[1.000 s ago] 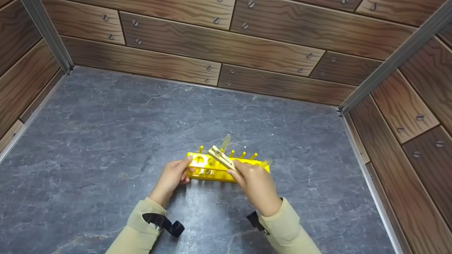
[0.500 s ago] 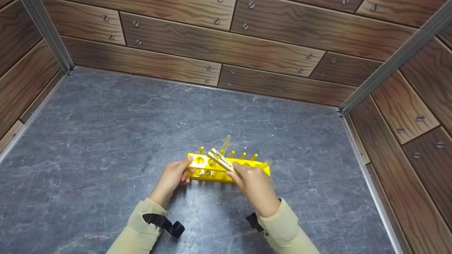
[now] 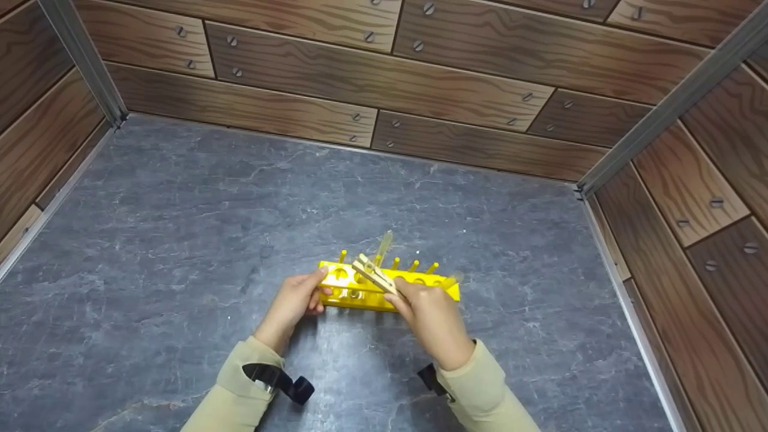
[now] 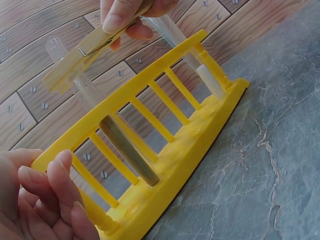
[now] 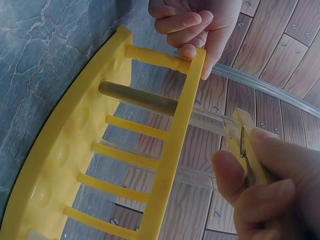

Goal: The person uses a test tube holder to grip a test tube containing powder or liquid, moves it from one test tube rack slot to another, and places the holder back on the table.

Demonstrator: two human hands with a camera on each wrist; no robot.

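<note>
A yellow test tube rack (image 3: 342, 295) stands on the grey tabletop. My left hand (image 3: 295, 299) holds its left end between thumb and fingers. With my right hand (image 3: 437, 318) I grip a wooden test tube clamp (image 3: 378, 279). In the right wrist view the clamp's head (image 5: 239, 131) is at the upper part of a test tube with dark olive contents (image 5: 145, 98), which stands in the rack. Whether the clamp is tight on the glass cannot be told. A clear test tube (image 3: 384, 245) stands with its rounded end up behind the clamp.
Another test tube with white contents (image 4: 209, 81) leans in the rack's right end. Several yellow pegs (image 3: 414, 265) rise along the rack's back. Wood-patterned walls (image 3: 300, 72) enclose the tabletop (image 3: 240, 198) at the back and sides.
The clamp's head has dipped slightly toward the rack, and my right hand has shifted a little with it. My left hand and the rack have stayed in place.
</note>
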